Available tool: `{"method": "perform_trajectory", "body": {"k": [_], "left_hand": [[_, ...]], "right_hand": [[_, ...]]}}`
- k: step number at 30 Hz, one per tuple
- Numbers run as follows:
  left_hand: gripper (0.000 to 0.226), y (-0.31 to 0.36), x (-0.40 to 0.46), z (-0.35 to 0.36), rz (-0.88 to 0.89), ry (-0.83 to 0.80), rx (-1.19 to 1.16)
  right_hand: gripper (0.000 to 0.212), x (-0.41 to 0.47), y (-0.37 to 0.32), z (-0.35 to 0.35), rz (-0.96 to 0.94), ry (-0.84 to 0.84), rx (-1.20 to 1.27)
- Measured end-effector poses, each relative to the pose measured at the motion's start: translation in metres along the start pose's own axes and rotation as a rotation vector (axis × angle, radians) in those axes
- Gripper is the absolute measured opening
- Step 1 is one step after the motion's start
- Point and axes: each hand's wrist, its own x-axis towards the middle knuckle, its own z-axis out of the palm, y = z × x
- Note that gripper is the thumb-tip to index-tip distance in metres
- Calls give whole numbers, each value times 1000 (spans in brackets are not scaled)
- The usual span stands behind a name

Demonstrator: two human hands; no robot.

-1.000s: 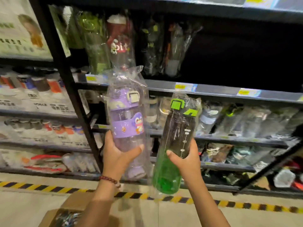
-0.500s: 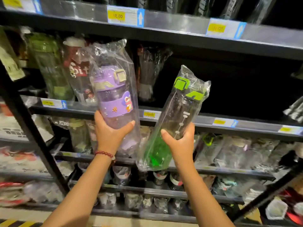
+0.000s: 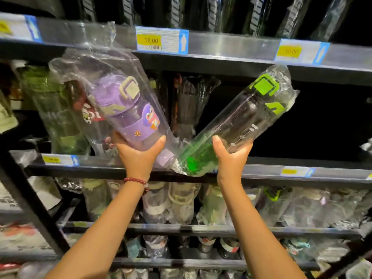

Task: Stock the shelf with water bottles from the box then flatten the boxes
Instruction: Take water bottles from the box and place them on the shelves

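My left hand point(image 3: 138, 156) grips a purple water bottle point(image 3: 128, 109) with a penguin picture, wrapped in a clear plastic bag and tilted to the left. My right hand point(image 3: 231, 158) grips a clear bottle with a green base and green lid point(image 3: 241, 121), also bagged, tilted to the right. Both bottles are held up in front of the shelf point(image 3: 261, 170), their bottoms close together just above its front edge. The box is out of view.
Bagged bottles point(image 3: 54, 109) stand on the left part of this shelf; its right part is dark. A shelf above point(image 3: 221, 45) carries an 18.00 price tag point(image 3: 161, 40). Lower shelves hold several wrapped bottles. A black upright post point(image 3: 30, 204) runs down the left.
Both hands have lifted the bottles from waist height up to the shelf. The bottles have tipped apart into a V, and the floor and box have left the view.
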Motion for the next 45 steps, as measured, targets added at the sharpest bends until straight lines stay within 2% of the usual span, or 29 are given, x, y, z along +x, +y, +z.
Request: {"method": "perform_trajectory", "body": {"k": [4, 8, 11, 12, 15, 16, 18, 19, 22, 25, 31, 34, 38, 45], "left_hand": [[108, -30, 25, 1, -86, 5, 77], [107, -63, 44, -5, -190, -112, 185], [130, -69, 50, -9, -201, -107, 252], [128, -62, 50, -10, -211, -134, 267], [90, -53, 48, -6, -290, -209, 372], [95, -53, 48, -6, -268, -218, 398], [123, -57, 50, -9, -219, -226, 398], [127, -58, 50, -11, -205, -226, 402], [103, -54, 48, -12, -85, -211, 362], [97, -51, 45, -11, 47, -212, 376], [106, -44, 40, -6, -5, -290, 366], [98, -46, 49, -3, 23, -323, 426], [79, -51, 60, 1, 40, -377, 471], [77, -52, 61, -2, 65, -365, 442]], "right_hand": [[94, 3, 7, 20, -49, 99, 81], [82, 1, 20, 36, -98, 179, 70], [80, -1, 28, 46, -125, 180, 32], [83, 0, 30, 47, -126, 169, 25], [80, 6, 39, 50, -176, 102, -31], [81, 8, 42, 52, -189, 74, -68], [84, 9, 47, 55, -204, 24, -153], [83, 10, 51, 55, -208, -1, -191], [86, 9, 59, 59, -229, -90, -298], [86, 14, 60, 61, -241, -137, -341], [83, 20, 59, 66, -197, -128, -403], [75, 24, 59, 74, -164, -116, -449], [79, 21, 60, 82, -162, -85, -530], [79, 15, 60, 87, -168, -77, -564]]}}
